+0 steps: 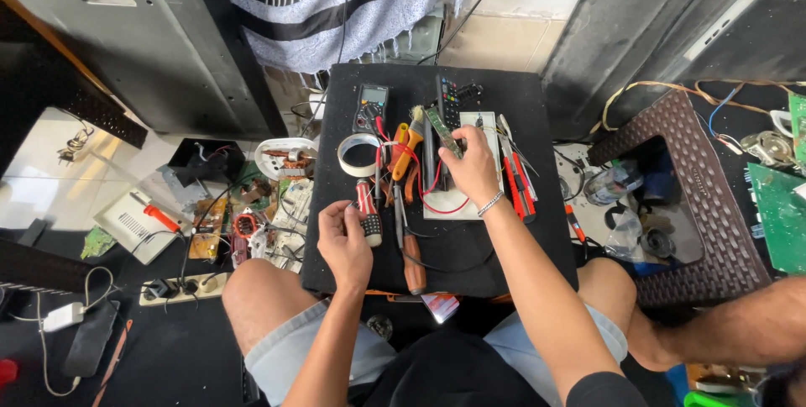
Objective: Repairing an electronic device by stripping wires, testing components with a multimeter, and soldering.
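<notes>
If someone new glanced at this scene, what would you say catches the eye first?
First, the black work mat across the person's knees, crowded with tools. The right hand holds up a narrow green circuit board, while the left hand grips a red-and-black screwdriver. Next, the roll of white tape and the multimeter toward the mat's far left, and the brown woven stool at the right.

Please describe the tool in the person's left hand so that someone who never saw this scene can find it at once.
Start at the black mat over the person's knees. Near its front left, the left hand grips a short screwdriver with a red and black handle. It is stubbier than the long brown-handled screwdriver lying just to its right, and only it is held.
</notes>
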